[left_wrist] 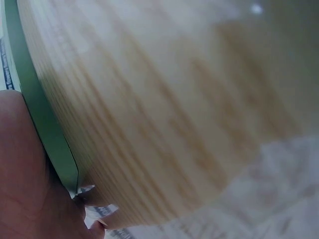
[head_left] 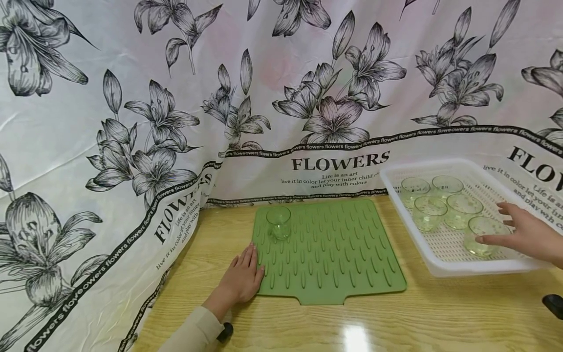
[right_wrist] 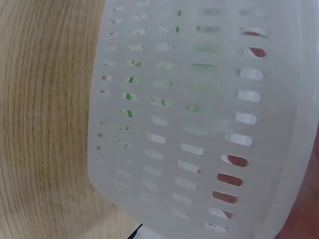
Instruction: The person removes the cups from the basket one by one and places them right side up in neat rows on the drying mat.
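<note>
My left hand lies with extended fingers on the left edge of a green drying mat. In the left wrist view, part of that hand is beside the mat's green edge. A clear glass cup stands on the mat's upper left corner. At the right, my right hand reaches over a white basket, thumb and fingers spread about the nearest glass cup. Whether they touch it is unclear. In the right wrist view, the slotted basket wall hides most of the hand.
Several other glass cups, among them a front left one, stand together in the basket. Both mat and basket are on a wooden table. A flower-printed cloth hangs behind and along the left side.
</note>
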### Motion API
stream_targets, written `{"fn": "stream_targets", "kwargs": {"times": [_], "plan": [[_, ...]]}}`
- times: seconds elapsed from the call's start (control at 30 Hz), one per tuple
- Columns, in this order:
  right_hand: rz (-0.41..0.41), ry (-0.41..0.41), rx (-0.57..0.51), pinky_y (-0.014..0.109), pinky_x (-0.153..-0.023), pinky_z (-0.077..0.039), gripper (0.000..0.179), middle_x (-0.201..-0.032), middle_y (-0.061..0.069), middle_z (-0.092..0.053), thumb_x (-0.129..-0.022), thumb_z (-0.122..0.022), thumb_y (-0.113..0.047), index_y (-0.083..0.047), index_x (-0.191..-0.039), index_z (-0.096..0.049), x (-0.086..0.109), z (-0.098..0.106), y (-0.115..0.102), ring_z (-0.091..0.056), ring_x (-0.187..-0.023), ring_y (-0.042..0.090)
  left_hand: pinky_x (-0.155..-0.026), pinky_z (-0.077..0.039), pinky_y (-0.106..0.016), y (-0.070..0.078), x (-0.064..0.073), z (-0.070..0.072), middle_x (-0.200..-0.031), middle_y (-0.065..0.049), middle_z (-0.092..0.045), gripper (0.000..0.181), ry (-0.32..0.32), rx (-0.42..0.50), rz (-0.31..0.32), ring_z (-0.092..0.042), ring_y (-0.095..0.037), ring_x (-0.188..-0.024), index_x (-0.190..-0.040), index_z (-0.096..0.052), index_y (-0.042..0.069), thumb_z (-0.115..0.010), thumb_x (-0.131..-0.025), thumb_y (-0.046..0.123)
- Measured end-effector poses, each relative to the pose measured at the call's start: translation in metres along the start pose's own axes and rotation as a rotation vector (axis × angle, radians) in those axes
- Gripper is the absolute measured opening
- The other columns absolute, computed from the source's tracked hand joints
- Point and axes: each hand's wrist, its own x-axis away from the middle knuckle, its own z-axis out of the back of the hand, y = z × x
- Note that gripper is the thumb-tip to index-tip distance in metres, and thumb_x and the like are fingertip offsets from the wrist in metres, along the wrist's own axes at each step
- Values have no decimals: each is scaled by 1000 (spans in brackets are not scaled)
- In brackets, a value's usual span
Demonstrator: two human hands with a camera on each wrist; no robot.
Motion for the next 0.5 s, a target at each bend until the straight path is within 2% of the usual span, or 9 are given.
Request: {"fn": "stream_targets", "kwargs": {"times": [0.2,0.5], "plan": [[-39,-84,-6,78,-90,-40,122,-138,58,-15,-94,-74,-43,27,-146,11,-3,1,7,-27,-119,75,-123,-22,-55,0,-1,-1,-170,-17,-10,68,5,6,-5,-17,-34,-156,-162,-17,-2,-23,-113,44],[-45,-92,22,73,-87,-45,117,-130,58,-26,-93,-75,-41,35,-141,1,-4,-2,9,-36,-113,72,-123,-22,-55,4,0,1,-171,-17,-9,68,-4,1,-1,-18,-34,-156,-163,-15,-2,-24,-113,44]]}}
